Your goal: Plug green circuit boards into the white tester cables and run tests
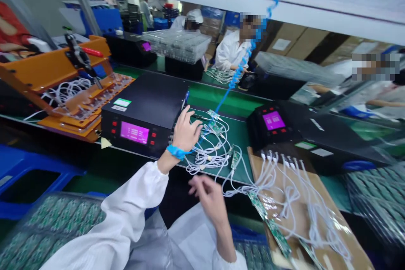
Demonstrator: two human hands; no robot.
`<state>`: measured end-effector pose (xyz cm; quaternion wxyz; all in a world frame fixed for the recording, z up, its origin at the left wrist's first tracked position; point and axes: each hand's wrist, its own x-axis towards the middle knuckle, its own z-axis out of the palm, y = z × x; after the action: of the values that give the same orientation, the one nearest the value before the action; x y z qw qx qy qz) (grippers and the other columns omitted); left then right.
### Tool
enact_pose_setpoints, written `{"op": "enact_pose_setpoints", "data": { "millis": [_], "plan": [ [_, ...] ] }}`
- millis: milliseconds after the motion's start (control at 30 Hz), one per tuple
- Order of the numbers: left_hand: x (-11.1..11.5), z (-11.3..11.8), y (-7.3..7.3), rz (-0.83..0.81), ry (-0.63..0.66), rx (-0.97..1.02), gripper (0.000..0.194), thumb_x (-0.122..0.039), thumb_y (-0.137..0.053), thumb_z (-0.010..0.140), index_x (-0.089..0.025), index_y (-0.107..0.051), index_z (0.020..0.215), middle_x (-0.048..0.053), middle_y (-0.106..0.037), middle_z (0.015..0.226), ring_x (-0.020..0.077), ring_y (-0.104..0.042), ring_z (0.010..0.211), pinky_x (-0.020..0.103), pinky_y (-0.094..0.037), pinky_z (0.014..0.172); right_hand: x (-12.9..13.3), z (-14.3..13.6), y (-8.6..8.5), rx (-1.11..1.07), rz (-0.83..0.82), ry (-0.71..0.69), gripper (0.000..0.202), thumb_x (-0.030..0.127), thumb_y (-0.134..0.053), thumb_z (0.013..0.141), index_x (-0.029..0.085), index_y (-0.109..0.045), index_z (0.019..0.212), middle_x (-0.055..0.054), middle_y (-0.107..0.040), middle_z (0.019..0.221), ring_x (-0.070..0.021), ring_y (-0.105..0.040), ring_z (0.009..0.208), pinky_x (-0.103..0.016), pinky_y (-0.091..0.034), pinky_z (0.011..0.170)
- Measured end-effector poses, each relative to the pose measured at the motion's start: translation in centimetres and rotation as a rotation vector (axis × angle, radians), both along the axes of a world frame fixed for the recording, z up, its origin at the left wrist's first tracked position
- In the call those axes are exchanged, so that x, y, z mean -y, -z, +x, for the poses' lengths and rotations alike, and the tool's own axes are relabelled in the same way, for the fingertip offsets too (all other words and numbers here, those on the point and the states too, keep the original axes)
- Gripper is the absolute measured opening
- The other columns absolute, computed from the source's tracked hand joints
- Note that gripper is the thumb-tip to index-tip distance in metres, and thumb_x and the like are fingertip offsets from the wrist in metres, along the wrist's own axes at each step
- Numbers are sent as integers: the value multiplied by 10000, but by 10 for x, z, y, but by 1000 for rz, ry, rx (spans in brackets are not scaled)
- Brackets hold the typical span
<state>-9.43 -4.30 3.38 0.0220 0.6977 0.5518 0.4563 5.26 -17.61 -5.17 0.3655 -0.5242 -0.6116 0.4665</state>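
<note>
White cables (210,154) w/ small green boards lie tangled on the green mat beside the left black tester (144,114); left hand (186,133), blue wrist strap on, rests fingers loosely curled on the bundle, grip unclear. Right hand (209,196) hovers nearer the body, half open, empty, blurred. Risk, imo: tugging one lead snags the tangle & drags boards toward the cardboard sheet (303,211) by the right tester (278,124).
</note>
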Motion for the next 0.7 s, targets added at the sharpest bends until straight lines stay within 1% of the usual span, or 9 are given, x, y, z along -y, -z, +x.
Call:
{"op": "enact_pose_setpoints", "data": {
  "millis": [67,100,167,233,333,433,567,633,700],
  "plan": [
    [12,-3,-1,19,132,300,214,-305,-610,978,-160,-748,1056,160,-710,1214,276,-669,1205,436,-588,1011,-39,2,-38,90,319,306,407,520,-509,1029,206,-734,897,-62,-732,812,-207,-669,781,-332,-533,810],
    [17,-5,-1,-15,167,437,229,-338,-609,981,-170,-732,1077,140,-719,1155,244,-702,1100,390,-614,919,-63,1,-48,167,431,352,370,483,-510,1034,199,-729,941,-81,-743,887,-219,-671,832,-355,-532,852],
    [27,-10,1,-166,228,671,255,-361,-625,968,-170,-707,1115,122,-730,1100,219,-718,1003,343,-617,820,-113,-4,-55,317,573,296,285,386,-542,1020,180,-723,1098,-132,-744,1105,-266,-671,1027,-415,-516,971],
    [32,-14,5,-343,282,878,275,-350,-650,945,-161,-696,1139,120,-737,1108,226,-718,1035,347,-609,847,-156,-14,-49,502,609,146,300,273,-582,984,166,-694,1241,-167,-700,1282,-302,-618,1208,-458,-465,1079],
    [33,-19,15,-498,268,1101,263,-288,-671,926,-145,-693,1146,127,-729,1164,231,-700,1116,380,-571,974,-195,-30,-37,743,544,-28,417,188,-638,935,134,-646,1348,-181,-706,1287,-310,-595,1254,-441,-453,1091],
    [28,-19,25,-553,190,1180,257,-220,-713,891,-138,-690,1134,128,-724,1135,224,-695,1087,397,-539,1011,-202,-35,-31,819,515,-75,330,194,-640,945,142,-691,1267,-160,-746,1184,-302,-619,1201,-407,-480,1032],
    [18,-11,34,-567,87,1255,248,-194,-777,844,-149,-687,1070,103,-706,1073,196,-671,1025,357,-512,972,-183,-27,-31,707,603,9,184,231,-562,1001,180,-704,1106,-115,-751,1070,-263,-669,1047,-359,-511,908],
    [11,-4,35,-578,89,1281,204,-265,-790,851,-145,-685,978,87,-695,981,184,-661,949,330,-513,892,-170,-21,-33,645,638,35,195,233,-510,1026,185,-675,1118,-108,-742,1079,-250,-687,1006,-333,-516,839],
    [6,4,33,-594,141,1291,269,-380,-800,846,-143,-676,873,64,-671,854,177,-645,839,317,-510,796,-159,-17,-37,638,651,35,222,215,-468,1039,183,-649,1162,-110,-743,1087,-244,-704,966,-318,-512,789]
  ]
}}
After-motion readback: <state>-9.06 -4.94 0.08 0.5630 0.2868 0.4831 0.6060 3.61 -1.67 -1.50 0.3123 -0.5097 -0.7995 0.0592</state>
